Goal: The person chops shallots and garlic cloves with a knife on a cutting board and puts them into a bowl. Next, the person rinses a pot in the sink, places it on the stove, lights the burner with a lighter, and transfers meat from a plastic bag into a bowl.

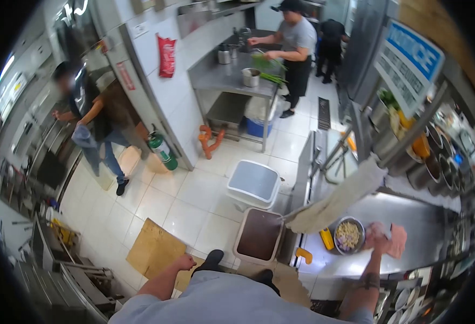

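Observation:
My right hand reaches over the steel counter, its fingers blurred at the left edge of a pink cloth that it appears to grip. Just beyond the fingers is a blurred, pinkish patch I cannot make out. To the left of this hand stands a metal bowl of chopped pale and purplish pieces. A yellow object lies against the bowl's left side. Down at my left side, above the floor, my left hand is curled closed, with nothing visible in it.
A brown-filled bin and a lidded white bin stand on the floor by the counter. Cardboard lies at left. One person handles greens at a far table; another stands left. A notice sign hangs upper right.

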`<move>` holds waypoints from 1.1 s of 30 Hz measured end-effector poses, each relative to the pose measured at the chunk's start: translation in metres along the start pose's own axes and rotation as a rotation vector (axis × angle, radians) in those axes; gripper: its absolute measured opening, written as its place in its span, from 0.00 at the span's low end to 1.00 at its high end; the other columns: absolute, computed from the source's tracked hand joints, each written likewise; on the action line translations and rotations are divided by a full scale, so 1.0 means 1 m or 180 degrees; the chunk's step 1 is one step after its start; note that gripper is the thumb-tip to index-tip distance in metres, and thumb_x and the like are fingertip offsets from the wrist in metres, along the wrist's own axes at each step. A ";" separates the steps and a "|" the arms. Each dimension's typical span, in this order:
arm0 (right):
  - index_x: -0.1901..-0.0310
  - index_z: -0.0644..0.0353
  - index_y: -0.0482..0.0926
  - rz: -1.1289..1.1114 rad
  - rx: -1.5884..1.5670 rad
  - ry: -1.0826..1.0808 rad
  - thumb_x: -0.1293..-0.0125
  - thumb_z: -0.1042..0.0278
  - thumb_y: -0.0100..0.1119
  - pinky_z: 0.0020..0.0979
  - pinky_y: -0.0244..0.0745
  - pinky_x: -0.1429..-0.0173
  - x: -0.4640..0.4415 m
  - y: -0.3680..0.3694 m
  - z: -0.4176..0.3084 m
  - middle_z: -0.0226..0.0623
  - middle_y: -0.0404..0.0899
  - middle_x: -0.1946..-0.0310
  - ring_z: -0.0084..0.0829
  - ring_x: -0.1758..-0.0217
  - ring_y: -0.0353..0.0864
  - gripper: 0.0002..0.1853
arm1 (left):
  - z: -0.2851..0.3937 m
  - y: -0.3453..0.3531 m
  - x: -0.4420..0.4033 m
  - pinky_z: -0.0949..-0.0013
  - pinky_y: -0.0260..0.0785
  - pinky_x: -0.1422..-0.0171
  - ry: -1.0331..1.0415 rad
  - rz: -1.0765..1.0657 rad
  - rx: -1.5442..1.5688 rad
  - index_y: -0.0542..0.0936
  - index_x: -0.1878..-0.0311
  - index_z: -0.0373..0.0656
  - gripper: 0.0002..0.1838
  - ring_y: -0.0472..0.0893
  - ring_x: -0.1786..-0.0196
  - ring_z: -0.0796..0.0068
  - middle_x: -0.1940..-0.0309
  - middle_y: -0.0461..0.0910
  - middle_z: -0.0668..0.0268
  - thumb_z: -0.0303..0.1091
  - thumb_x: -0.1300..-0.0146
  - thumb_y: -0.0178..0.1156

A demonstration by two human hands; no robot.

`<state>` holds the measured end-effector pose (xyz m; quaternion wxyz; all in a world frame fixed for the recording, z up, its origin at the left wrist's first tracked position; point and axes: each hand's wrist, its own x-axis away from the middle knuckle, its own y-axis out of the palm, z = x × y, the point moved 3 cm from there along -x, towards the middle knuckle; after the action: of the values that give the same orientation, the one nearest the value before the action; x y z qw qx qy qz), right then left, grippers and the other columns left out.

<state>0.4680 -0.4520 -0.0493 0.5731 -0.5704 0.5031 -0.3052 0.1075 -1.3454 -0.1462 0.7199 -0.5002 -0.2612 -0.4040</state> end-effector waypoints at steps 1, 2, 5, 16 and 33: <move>0.60 0.63 0.90 0.0081 -0.0020 0.0201 0.33 0.44 0.67 0.48 0.86 0.53 0.004 0.000 0.017 0.44 0.91 0.64 0.44 0.61 0.91 0.24 | -0.013 -0.001 -0.007 0.57 0.82 0.58 0.0115 -0.0155 -0.0309 0.87 0.65 0.36 0.21 0.88 0.70 0.65 0.74 0.89 0.59 0.49 0.31 0.64; 0.60 0.62 0.89 0.0238 -0.0219 0.0605 0.32 0.45 0.65 0.48 0.86 0.54 0.016 -0.022 0.014 0.44 0.91 0.64 0.44 0.62 0.91 0.24 | -0.025 -0.005 -0.013 0.57 0.82 0.58 0.0086 -0.0117 -0.0222 0.87 0.65 0.36 0.21 0.88 0.70 0.65 0.74 0.89 0.59 0.49 0.31 0.64; 0.58 0.61 0.88 0.0581 -0.0255 0.1319 0.30 0.45 0.62 0.48 0.86 0.55 0.050 -0.066 0.024 0.43 0.90 0.64 0.44 0.65 0.89 0.23 | -0.049 -0.030 -0.023 0.56 0.81 0.56 0.0174 0.0143 0.0296 0.87 0.71 0.38 0.24 0.89 0.70 0.62 0.74 0.89 0.58 0.51 0.32 0.64; 0.56 0.63 0.87 0.0629 0.0237 0.2368 0.28 0.50 0.59 0.46 0.85 0.58 0.373 -0.170 -0.079 0.42 0.89 0.64 0.40 0.67 0.86 0.21 | -0.297 -0.157 -0.112 0.51 0.80 0.47 0.1197 0.0469 -0.1466 0.91 0.58 0.46 0.13 0.89 0.51 0.59 0.57 0.90 0.52 0.42 0.34 0.63; 0.61 0.69 0.88 -0.2115 -0.0998 0.0500 0.40 0.62 0.70 0.45 0.81 0.57 0.460 -0.023 -0.461 0.52 0.89 0.67 0.43 0.60 0.89 0.16 | -0.186 -0.348 -0.230 0.52 0.79 0.46 0.0591 0.0213 0.0530 0.87 0.55 0.42 0.15 0.88 0.53 0.52 0.57 0.90 0.53 0.44 0.30 0.62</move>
<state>0.1882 -1.0408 -0.0599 0.3082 -0.7581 0.3736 -0.4366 -0.3148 -1.5050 -0.2155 0.7931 -0.4076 -0.2092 -0.4013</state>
